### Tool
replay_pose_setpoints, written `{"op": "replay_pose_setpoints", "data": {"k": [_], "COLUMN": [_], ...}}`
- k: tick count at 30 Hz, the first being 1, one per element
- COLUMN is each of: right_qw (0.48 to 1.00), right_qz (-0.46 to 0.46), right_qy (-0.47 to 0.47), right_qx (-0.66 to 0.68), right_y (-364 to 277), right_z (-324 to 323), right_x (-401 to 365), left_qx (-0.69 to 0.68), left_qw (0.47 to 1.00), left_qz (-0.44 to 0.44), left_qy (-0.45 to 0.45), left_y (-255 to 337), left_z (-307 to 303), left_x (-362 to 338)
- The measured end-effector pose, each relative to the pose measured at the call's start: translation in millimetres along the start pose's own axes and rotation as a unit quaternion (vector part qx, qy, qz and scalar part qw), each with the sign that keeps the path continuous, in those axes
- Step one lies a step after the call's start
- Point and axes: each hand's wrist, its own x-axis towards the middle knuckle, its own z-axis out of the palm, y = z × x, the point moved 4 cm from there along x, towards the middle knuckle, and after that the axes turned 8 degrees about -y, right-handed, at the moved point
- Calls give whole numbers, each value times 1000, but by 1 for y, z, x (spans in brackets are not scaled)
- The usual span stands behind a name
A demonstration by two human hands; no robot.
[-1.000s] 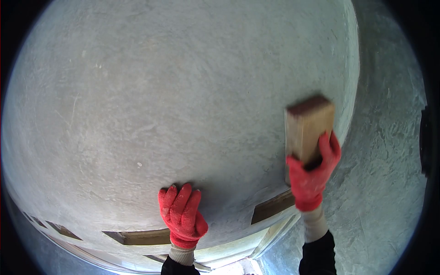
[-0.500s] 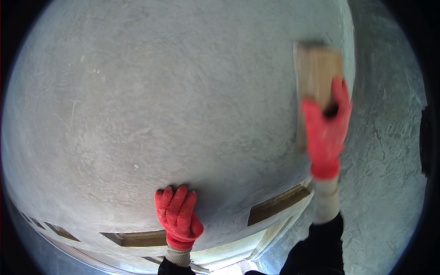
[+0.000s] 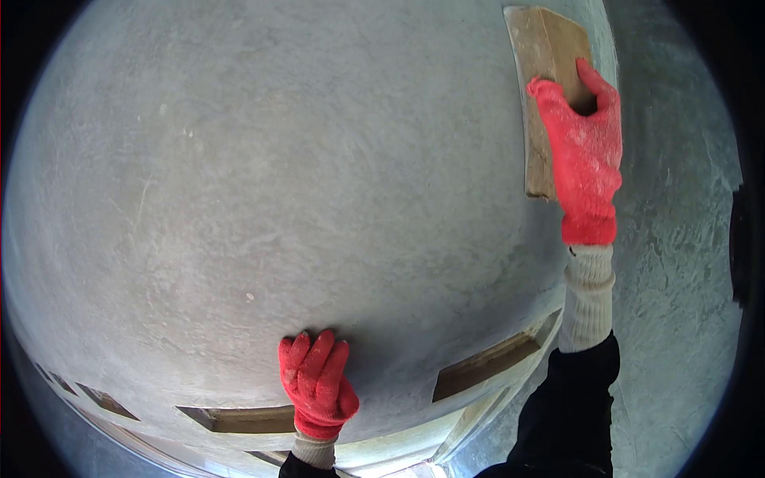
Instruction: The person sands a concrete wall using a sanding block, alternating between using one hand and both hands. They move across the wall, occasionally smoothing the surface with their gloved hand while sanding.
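Note:
My right hand [image 3: 584, 151], in a red glove, grips a wooden float [image 3: 550, 48] near the top right. The float has a tan, block-like back and a thin pale edge along its left side. It lies against the grey plastered wall [image 3: 319, 183], close to the corner; its underside is hidden. At lower middle, my left hand [image 3: 317, 386], also red-gloved, holds nothing and rests its outstretched fingertips on the same wall.
Rectangular recesses run along the lower part of the wall, one at the right [image 3: 484, 368] and another beside my left wrist [image 3: 239, 419]. A rougher grey wall [image 3: 677, 279] meets it at the right corner. Light enters at the bottom.
My right hand has slid the float upward along the corner, and the arm is more stretched. My left hand appears slightly lower and further right, still on the wall.

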Motion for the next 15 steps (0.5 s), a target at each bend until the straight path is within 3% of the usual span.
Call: {"op": "replay_pose_setpoints", "data": {"k": [3, 8, 11, 15], "right_qw": [998, 989, 984, 982], "right_qz": [-53, -113, -123, -149], "right_qy": [-20, -94, -120, -100], "right_qx": [3, -34, -55, -64], "right_y": [17, 61, 62, 33], "right_z": [-8, -36, -40, -21], "right_x": [-42, -211, -232, -140], "left_qx": [3, -9, -12, -6], "left_qw": [1000, 1000, 1000, 1000], "left_qz": [0, -3, -3, -7], "left_qy": [-2, -1, -7, -10], "left_y": [0, -1, -1, 0], "left_z": [1, 1, 0, 1], "left_x": [1, 2, 0, -1]}}
